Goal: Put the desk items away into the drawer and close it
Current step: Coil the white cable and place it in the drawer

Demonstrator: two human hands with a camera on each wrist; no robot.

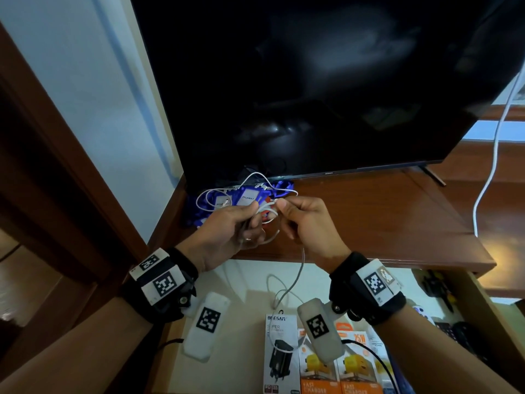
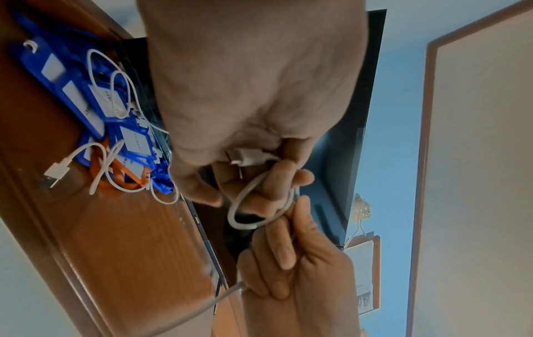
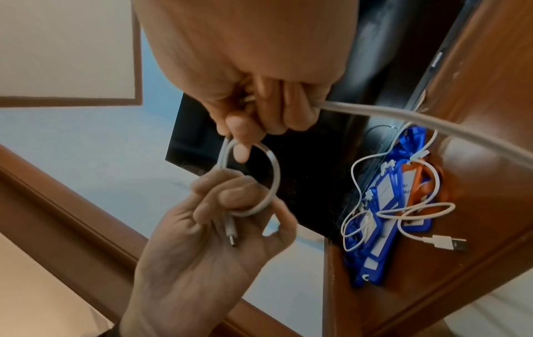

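Both hands hold one white charging cable (image 1: pixel 267 208) just above the desk's front edge. My left hand (image 1: pixel 250 221) grips a small loop of it with the plug end in the palm (image 3: pixel 230 234). My right hand (image 1: pixel 287 213) pinches the loop (image 3: pixel 275 173) at thumb and forefinger, and the rest of the cable (image 1: pixel 301 263) hangs down from it into the open drawer (image 1: pixel 244 280). A pile of blue and orange luggage tags (image 1: pixel 244 199) lies on the desk (image 1: pixel 369 217) behind the hands. A second white USB cable (image 2: pixel 60 168) sprawls over them.
A large dark TV (image 1: pixel 312 81) stands on the desk right behind the tags. The drawer below holds a black-and-white charger box (image 1: pixel 281 351), orange charger boxes (image 1: pixel 318 371) and dark items at its right. Another white cord (image 1: pixel 494 155) hangs at the desk's far right.
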